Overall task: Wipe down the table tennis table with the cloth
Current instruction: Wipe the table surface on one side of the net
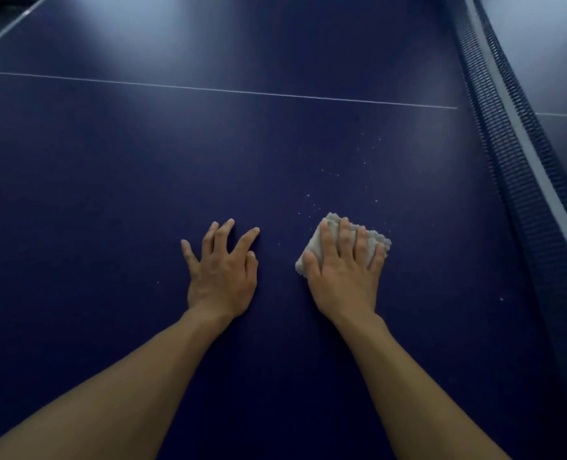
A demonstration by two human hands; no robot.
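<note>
A dark blue table tennis table [142,180] fills the view. My right hand [343,273] lies flat on a small folded white cloth [333,224], pressing it onto the surface; the cloth shows beyond my fingertips and beside my thumb. My left hand [224,270] rests on the bare table to the left of it, fingers spread, holding nothing. Small white specks [335,175] are scattered on the surface just beyond the cloth, trailing toward the net.
The net [514,167] runs along the right side, from top to bottom right. A thin white centre line [209,89] crosses the table ahead. The table's far-left edge [6,34] shows at the top left corner.
</note>
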